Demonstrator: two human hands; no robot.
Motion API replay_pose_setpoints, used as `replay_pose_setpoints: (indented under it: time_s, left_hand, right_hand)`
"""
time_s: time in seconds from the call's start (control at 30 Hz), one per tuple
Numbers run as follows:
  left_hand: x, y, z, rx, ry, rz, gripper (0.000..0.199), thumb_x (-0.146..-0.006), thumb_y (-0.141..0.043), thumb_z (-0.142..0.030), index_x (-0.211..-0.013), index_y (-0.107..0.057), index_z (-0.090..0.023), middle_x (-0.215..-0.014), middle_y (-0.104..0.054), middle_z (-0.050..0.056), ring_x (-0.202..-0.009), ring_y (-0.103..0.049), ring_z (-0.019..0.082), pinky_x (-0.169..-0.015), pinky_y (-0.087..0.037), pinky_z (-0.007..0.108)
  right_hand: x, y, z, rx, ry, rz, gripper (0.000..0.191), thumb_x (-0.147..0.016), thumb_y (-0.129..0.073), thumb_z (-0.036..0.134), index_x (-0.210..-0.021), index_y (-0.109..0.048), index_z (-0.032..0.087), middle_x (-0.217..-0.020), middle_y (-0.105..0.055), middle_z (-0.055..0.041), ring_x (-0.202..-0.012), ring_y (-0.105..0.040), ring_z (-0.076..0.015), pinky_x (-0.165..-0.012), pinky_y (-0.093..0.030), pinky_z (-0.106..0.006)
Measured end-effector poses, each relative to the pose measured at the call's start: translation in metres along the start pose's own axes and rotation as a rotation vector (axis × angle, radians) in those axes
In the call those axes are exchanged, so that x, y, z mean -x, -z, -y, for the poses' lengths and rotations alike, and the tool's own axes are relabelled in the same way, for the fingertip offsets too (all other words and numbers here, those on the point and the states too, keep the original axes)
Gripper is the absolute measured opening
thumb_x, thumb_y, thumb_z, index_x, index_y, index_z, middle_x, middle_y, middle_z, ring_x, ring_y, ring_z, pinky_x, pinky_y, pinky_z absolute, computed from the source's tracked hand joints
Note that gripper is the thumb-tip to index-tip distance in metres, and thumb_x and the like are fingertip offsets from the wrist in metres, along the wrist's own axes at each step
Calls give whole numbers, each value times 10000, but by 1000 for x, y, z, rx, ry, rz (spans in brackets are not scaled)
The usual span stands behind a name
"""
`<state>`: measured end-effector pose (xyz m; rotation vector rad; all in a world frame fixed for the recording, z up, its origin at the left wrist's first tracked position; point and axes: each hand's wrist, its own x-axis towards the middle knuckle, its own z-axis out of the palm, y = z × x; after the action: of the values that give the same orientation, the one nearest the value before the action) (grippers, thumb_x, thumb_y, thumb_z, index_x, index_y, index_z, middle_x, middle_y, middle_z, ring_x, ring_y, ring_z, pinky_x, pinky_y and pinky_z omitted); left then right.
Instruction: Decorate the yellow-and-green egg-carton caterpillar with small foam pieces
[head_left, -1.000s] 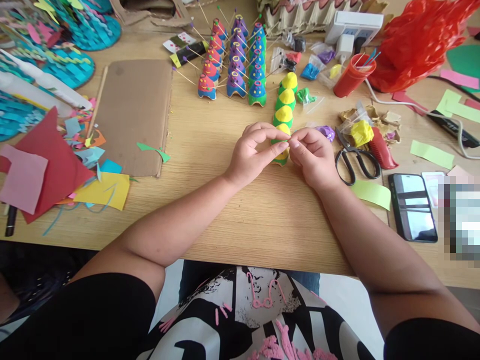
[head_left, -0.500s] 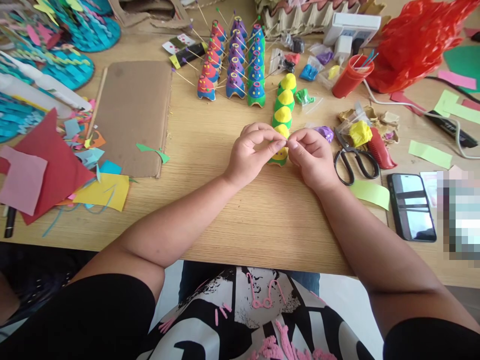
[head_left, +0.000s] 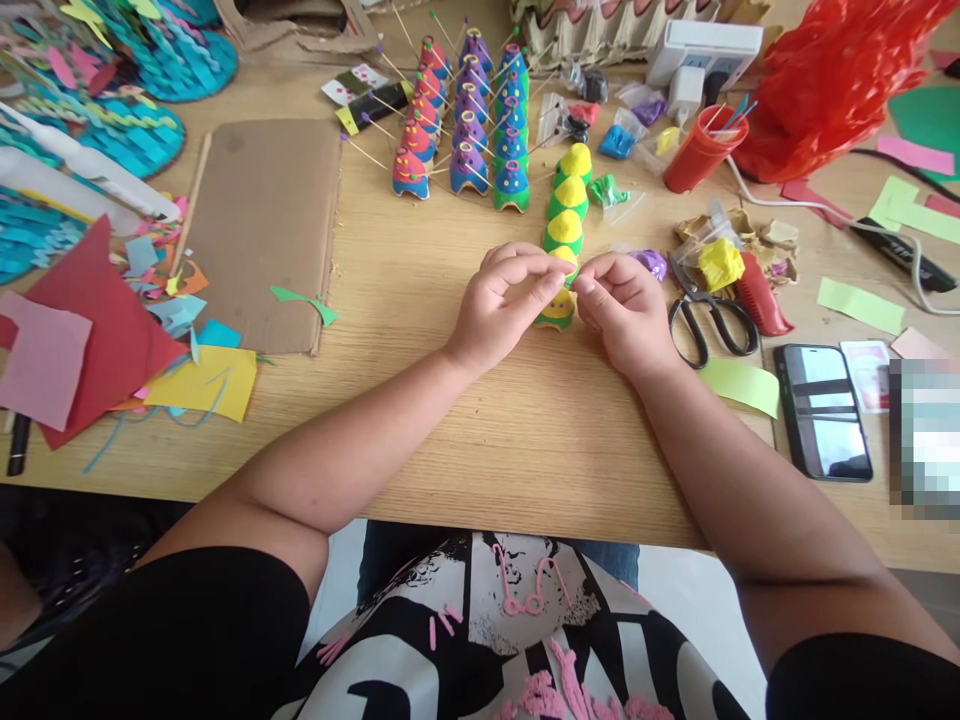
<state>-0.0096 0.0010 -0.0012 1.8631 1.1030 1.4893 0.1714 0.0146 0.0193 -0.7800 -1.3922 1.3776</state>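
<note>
My left hand (head_left: 499, 305) and my right hand (head_left: 622, 310) face each other over the near end of a yellow-and-green caterpillar shape (head_left: 566, 232). Fingers and thumb of each hand are pinched together, a small gap apart; anything between them is too small to make out. The caterpillar's humps run away from me, its near end showing between my wrists. Behind it to the left stand a red-and-blue row (head_left: 412, 170), a purple row (head_left: 469, 165) and a blue-and-green row (head_left: 512, 180), with thin sticks poking out.
Black-handled scissors (head_left: 712, 325), yellow clay (head_left: 721, 264) and a phone (head_left: 825, 412) lie to the right. A red cup (head_left: 697, 155) stands behind them. To the left are a cardboard sheet (head_left: 259, 230) and paper scraps (head_left: 210, 385).
My fingertips, which met over the caterpillar, are now slightly apart. The view has shifted a little.
</note>
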Motion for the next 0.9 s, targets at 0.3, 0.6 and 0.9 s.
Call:
replay_pose_setpoints:
  time_s: [0.3,0.6,0.9]
  left_hand:
    - [-1,0,-1,31,11,8,364,-1020,-664,-652,-1070,-773,-308,-1149,-817,29,-1178,-743,201,-1131,-581,434]
    - [1,-5,5,82,-5,-35,308,-1009,-717,-601,-1004,-742,-294,-1080,-793,17,-1119,-733,179,-1077,-582,389]
    - [-1,-4,5,65,-7,-15,355,-1002,-698,-645,-978,-753,-295,-1064,-794,23,-1116,-736,193,-1082,-589,415]
  right_hand:
    - [0,2,-2,6,-3,-6,555,-794,-859,724,-840,-571,251,-589,-388,89,-492,-330,-79,-453,-275,-247]
    - [0,3,-3,-8,-4,-22,550,-821,-817,753,-846,-570,261,-566,-346,95,-473,-249,-77,-439,-202,-247]
    - [0,2,-3,-39,-6,18,531,-826,-850,692,-838,-559,248,-560,-363,105,-470,-265,-65,-446,-209,-240]
